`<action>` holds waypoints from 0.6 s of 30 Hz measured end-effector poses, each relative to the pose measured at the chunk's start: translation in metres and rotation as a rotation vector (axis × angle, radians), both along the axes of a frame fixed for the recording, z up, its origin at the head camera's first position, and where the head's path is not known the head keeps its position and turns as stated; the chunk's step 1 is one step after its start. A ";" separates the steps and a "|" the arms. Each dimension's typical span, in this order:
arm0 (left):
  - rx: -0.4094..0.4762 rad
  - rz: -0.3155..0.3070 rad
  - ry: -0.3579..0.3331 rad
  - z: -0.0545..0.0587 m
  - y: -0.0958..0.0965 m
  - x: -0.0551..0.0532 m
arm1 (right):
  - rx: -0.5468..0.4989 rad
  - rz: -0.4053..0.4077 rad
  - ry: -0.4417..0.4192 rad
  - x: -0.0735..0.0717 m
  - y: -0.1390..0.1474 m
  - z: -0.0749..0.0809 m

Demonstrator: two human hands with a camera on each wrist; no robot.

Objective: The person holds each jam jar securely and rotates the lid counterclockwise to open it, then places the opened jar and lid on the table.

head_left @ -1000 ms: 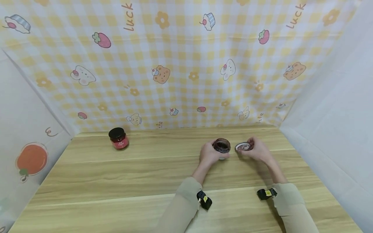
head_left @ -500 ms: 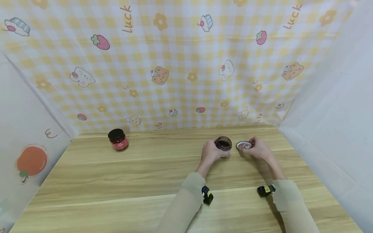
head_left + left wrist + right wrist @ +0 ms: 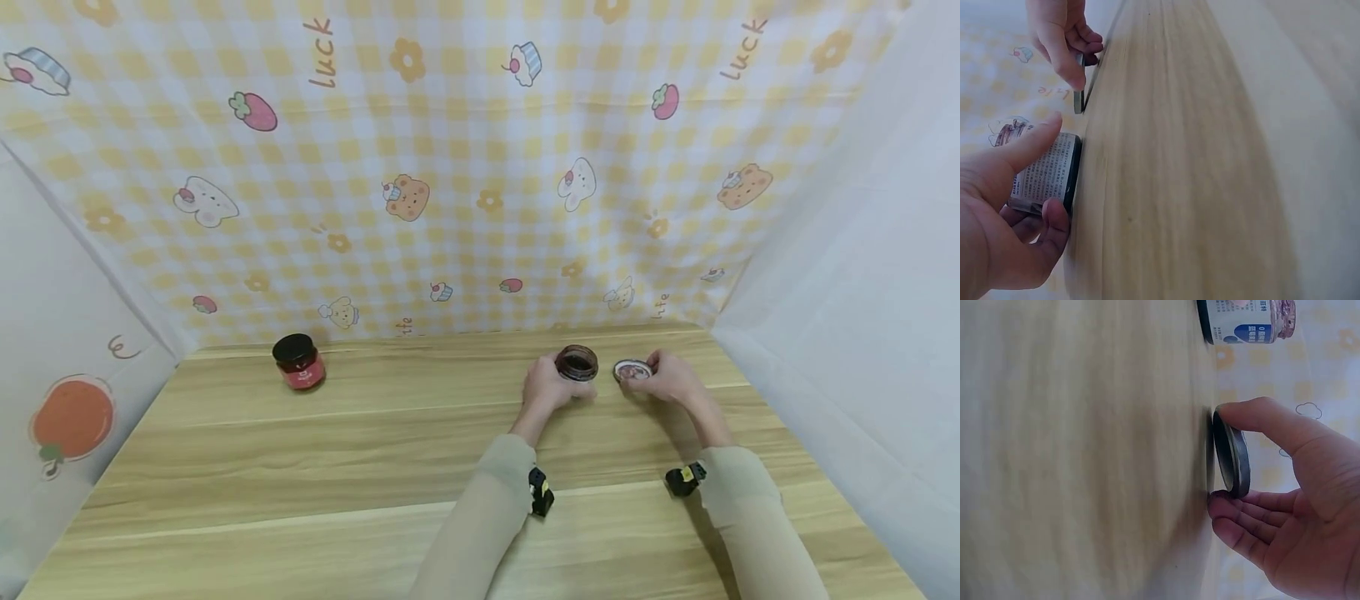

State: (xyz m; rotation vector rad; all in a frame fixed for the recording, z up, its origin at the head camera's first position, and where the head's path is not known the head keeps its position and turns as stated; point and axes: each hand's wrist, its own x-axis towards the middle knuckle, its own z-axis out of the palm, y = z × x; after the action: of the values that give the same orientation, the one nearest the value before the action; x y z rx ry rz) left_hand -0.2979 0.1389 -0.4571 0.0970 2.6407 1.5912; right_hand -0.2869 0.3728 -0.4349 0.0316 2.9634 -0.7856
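My left hand [image 3: 551, 383] grips an open glass jar [image 3: 577, 363] with dark contents, thumb on the near side and fingers around the far side. The left wrist view shows the jar's white printed label [image 3: 1050, 169], with its dark base at the tabletop. To the right, my right hand [image 3: 675, 379] pinches a round lid [image 3: 632, 372] between thumb and fingers. The lid's pale inside shows in the head view. In the right wrist view the lid [image 3: 1233, 453] is slightly tilted, close over the table, fingertips right at the surface.
A second jar [image 3: 300, 363] with a black lid and red label stands upright at the back left of the wooden table [image 3: 300, 467]. A yellow checked cloth [image 3: 450, 167] hangs behind the table. White panels [image 3: 862, 250] flank it on both sides.
The left hand has slid the jar slightly away and to the right. The right hand with the lid has also shifted slightly right and back. The head view has moved a little.
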 end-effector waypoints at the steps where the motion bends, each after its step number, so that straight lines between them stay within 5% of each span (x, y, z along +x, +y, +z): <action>1: 0.007 0.000 -0.001 0.000 0.001 -0.001 | 0.011 0.000 -0.003 -0.001 0.001 0.000; 18: 0.067 -0.045 -0.004 -0.010 0.014 -0.015 | 0.065 -0.021 -0.053 -0.006 0.009 -0.002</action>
State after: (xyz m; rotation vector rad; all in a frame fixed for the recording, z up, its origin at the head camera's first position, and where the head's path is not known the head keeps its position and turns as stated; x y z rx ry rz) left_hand -0.3125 0.1525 -0.4670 0.1548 2.5636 1.6640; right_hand -0.2932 0.3816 -0.4368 0.0856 2.9420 -0.6790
